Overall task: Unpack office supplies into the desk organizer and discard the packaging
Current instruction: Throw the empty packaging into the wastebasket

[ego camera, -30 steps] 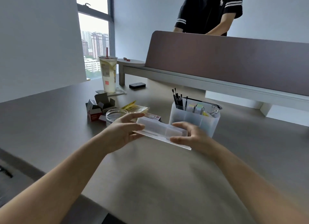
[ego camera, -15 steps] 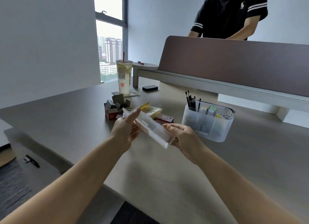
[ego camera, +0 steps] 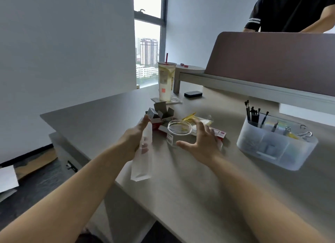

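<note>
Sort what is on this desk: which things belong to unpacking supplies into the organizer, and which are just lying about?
Job: clear packet in left hand; clear jar by right hand; opened small boxes; yellow packet; desk organizer.

Lying about: drink cup; black case.

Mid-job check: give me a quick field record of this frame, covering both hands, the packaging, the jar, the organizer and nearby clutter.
left hand: grips the clear plastic packaging, which hangs down past the desk edge
right hand: fingers spread, holds nothing, next to the clear jar
clear jar: upright on the desk, lid off, looks empty
desk organizer: right side of desk, holds brushes and binder clips
opened red boxes: behind the jar
drink cup: far side, straw in
</note>
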The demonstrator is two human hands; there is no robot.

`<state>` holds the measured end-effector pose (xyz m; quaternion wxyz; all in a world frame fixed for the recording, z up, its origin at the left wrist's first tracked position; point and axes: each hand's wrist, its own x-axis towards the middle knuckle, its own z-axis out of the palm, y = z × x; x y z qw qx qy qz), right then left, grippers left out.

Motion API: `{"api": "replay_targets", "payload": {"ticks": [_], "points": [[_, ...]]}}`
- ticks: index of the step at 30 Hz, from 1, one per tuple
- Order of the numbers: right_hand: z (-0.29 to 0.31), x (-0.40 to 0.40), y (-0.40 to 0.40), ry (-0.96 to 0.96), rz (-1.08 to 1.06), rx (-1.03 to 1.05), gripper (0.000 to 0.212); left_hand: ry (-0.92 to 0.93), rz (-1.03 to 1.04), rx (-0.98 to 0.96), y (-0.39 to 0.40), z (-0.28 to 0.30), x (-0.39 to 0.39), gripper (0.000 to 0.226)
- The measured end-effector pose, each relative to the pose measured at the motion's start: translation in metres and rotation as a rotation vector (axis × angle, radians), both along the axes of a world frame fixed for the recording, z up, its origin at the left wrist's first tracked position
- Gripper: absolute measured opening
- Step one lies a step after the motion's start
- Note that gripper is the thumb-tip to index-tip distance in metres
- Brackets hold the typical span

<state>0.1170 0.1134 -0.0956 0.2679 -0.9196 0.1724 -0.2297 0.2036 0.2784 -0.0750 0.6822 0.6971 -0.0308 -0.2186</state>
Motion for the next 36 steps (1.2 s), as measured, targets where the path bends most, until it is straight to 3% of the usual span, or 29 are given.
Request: {"api": "replay_targets", "payload": {"ticks": [3, 8, 15, 19, 22, 27, 36], "points": [[-0.002, 0.019, 0.000, 0.048, -0.044, -0.053, 0.085, 0.080, 0.013, 0.048, 0.001, -0.002, 0.010, 0.055], [-0.008, 0.029, 0.000, -0.084, -0.063, -0.044, 0.078, 0.121, -0.026, 0.021, 0.002, -0.007, 0.016, 0.030], [0.002, -0.012, -0.018, -0.290, 0.006, 0.247, 0.088, 0.111, -0.178, -0.019, -0.004, -0.009, 0.006, 0.023], [0.005, -0.035, -0.035, -0.273, -0.036, 0.294, 0.075, 0.062, -0.204, -0.058, -0.010, -0.010, -0.004, 0.019], [0.007, -0.039, -0.027, -0.283, 0.054, 0.375, 0.064, 0.060, -0.214, -0.139, -0.006, -0.007, -0.010, 0.017], [0.018, -0.027, 0.021, -0.273, 0.237, 0.453, 0.065, -0.048, -0.036, -0.195, 0.039, -0.003, -0.012, 0.014], [0.009, 0.017, 0.178, -0.122, 0.563, 0.310, 0.085, -0.147, 0.391, -0.258, 0.220, -0.020, -0.016, 0.008]]}}
